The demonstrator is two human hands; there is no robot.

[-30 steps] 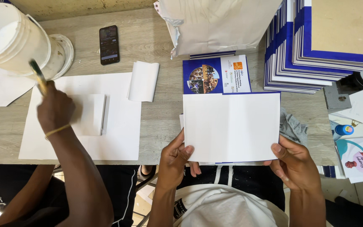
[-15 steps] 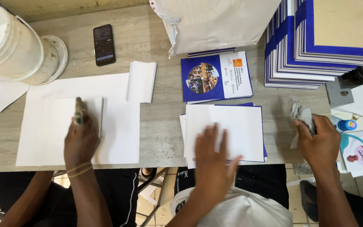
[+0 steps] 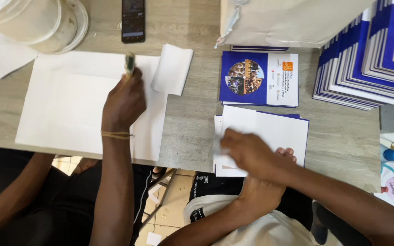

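1. Step in hand: judging from the posture of the hands, the white-faced booklet with blue edges (image 3: 270,125) is being held down and rubbed or wiped flat on the grey wood-grain table (image 3: 192,118).
2. Left hand (image 3: 267,184): it lies spread and flat on the near half of the booklet, fingers extended, grasping nothing. The right forearm crosses over it.
3. Right hand (image 3: 247,152): it sits over the left part of the booklet with its fingers curled. A small pale blurred item (image 3: 216,146) shows at the fingertips on the booklet's left edge. Motion blur prevents telling what the item is or how firmly it is held.
4. Next move, as a judgement: any further stroke calls for steady downward pressure from the left hand so that the booklet does not slide.
5. Appearance of the booklet: the top face is plain white, with a thin blue border on the far and right edges. It rests square on further white sheets.
6. Surroundings:
   - Just beyond the booklet: a blue printed booklet with a round photo (image 3: 258,78).
   - Beyond and right: a fanned stack of blue-and-white booklets (image 3: 356,68).
   - Well to the left: a co-worker's hand (image 3: 124,102) holding a brush (image 3: 129,64) over a large white paper sheet (image 3: 64,105).
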